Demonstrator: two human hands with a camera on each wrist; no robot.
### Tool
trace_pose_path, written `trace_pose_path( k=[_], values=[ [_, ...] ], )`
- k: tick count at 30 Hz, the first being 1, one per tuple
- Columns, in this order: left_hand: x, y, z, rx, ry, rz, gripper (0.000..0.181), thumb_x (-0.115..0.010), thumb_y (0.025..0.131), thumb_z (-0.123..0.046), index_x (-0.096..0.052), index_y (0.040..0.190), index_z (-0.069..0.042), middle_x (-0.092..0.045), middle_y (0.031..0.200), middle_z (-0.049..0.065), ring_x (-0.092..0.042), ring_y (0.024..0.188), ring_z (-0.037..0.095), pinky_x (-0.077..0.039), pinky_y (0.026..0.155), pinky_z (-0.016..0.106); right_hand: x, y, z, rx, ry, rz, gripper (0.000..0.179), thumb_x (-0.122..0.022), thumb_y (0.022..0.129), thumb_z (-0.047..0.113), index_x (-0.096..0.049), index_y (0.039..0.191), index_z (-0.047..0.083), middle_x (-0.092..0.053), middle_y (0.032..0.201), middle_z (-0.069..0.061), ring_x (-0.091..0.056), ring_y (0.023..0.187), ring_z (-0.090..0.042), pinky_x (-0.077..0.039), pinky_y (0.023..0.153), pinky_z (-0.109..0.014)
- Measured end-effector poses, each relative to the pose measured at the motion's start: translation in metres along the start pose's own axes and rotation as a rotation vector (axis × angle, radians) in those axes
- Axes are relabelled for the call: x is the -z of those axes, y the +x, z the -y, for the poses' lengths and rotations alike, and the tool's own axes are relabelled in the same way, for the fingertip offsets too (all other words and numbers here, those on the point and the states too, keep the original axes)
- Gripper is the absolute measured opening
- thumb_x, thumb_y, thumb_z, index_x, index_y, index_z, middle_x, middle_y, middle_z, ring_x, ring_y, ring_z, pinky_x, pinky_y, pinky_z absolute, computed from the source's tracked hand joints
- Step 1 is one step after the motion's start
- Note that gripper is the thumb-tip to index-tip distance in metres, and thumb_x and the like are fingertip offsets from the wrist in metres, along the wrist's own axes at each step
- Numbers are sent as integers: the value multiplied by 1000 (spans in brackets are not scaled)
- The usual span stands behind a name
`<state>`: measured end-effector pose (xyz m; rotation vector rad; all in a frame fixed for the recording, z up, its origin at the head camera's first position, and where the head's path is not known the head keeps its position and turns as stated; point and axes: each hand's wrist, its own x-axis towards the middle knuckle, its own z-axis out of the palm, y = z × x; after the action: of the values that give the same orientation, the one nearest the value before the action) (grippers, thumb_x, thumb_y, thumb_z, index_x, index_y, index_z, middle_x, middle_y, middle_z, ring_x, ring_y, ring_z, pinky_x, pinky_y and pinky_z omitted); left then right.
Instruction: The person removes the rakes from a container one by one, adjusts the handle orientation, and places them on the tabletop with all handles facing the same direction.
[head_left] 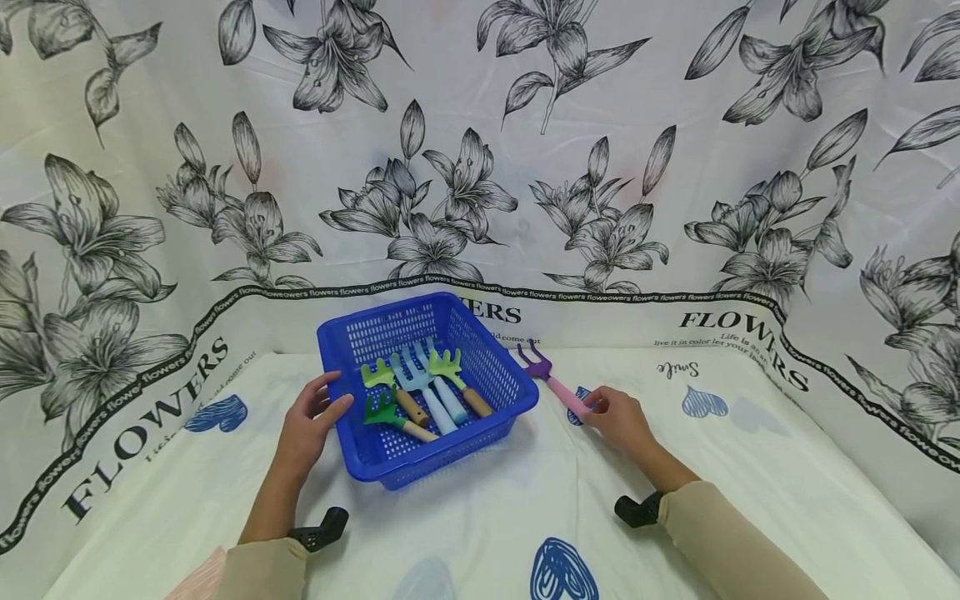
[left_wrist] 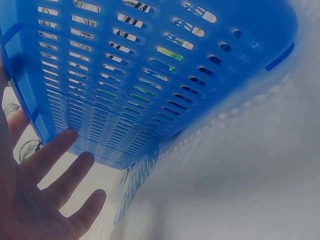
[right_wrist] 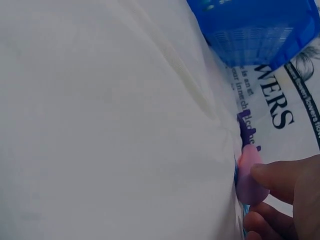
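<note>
A blue plastic basket (head_left: 480, 421) with slotted walls stands on the cloth, several small garden hand rakes inside. My left hand (head_left: 307, 421) holds its left rim, thumb over the edge; in the left wrist view other fingers (left_wrist: 75, 175) spread along the outer wall. To the right of the basket, my right hand (head_left: 618, 421) pinches the pink handle of a small purple garden fork (head_left: 536, 367) between thumb and fingers. Its tines point away, near the basket's right corner. The pink handle (right_wrist: 250, 182) also shows in the right wrist view.
Inside lie a dark green rake (head_left: 384, 410), yellow-green rakes (head_left: 446, 364) with wooden handles, and light blue rakes (head_left: 412, 372). White cloth (head_left: 480, 542) with blue hearts covers the surface. A floral curtain (head_left: 600, 167) stands behind it. Each wrist carries a black mount (head_left: 637, 510).
</note>
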<state>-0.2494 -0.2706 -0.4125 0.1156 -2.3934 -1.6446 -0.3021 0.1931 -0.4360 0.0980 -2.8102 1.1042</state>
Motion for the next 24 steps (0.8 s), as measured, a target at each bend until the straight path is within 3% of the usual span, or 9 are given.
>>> trace_pose_path(
  k=[24],
  values=[
    [0, 0, 0, -11, 0, -2, 75, -61, 90, -53, -31, 152, -22, -31, 155, 15, -31, 138, 40, -32, 104, 61, 0, -1, 1, 36, -11, 5, 17, -74, 84, 12, -65, 97, 7, -62, 81, -4, -53, 76, -22, -43, 69, -34]
  ],
)
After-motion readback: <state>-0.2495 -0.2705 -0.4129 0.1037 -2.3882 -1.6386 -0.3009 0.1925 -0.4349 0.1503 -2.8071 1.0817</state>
